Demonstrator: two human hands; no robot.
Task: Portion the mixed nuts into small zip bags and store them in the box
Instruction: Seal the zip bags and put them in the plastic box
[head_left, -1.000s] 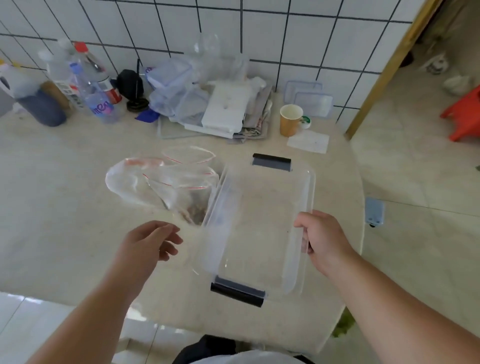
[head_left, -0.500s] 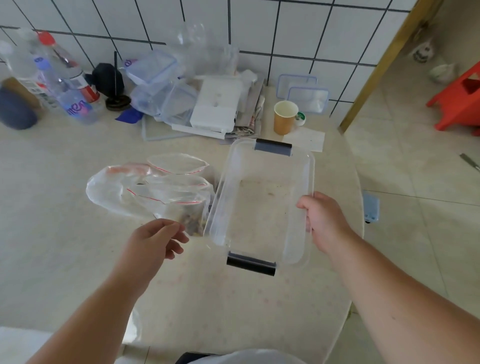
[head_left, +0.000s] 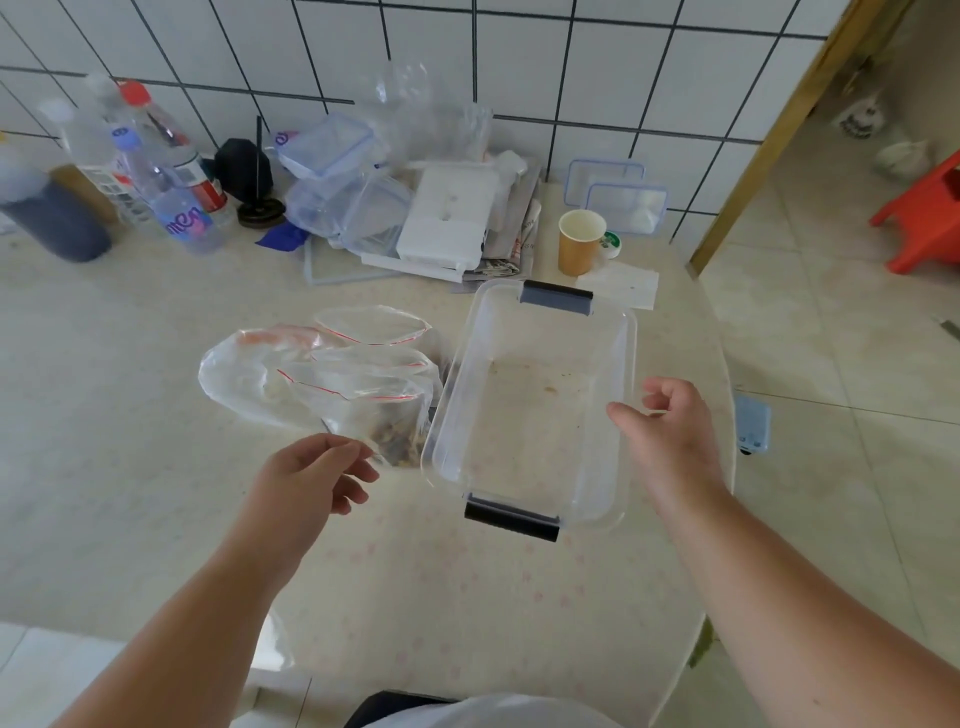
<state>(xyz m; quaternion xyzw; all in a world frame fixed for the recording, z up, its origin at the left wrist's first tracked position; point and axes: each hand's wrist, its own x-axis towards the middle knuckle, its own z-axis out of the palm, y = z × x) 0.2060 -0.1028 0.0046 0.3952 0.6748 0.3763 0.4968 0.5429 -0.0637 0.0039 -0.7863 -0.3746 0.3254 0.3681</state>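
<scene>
A clear plastic box with a dark latch at each end stands on the table, with nothing in it but a few crumbs. Against its left wall lie several clear zip bags with red zip lines, puffed open. One bag holds a small heap of mixed nuts at its bottom. My right hand hovers by the box's right rim, fingers loosely spread, holding nothing. My left hand is just in front of the bags, fingers relaxed, its fingertips close to the bag with the nuts.
Along the tiled wall stand plastic bottles, a pile of clear containers and lids, a white box and a paper cup. A small blue device lies beyond the table's right edge. A red stool stands on the floor.
The box went from tilted and lifted in my right hand to standing flat farther back. My right hand has let go of its rim. My left hand has hardly moved.
</scene>
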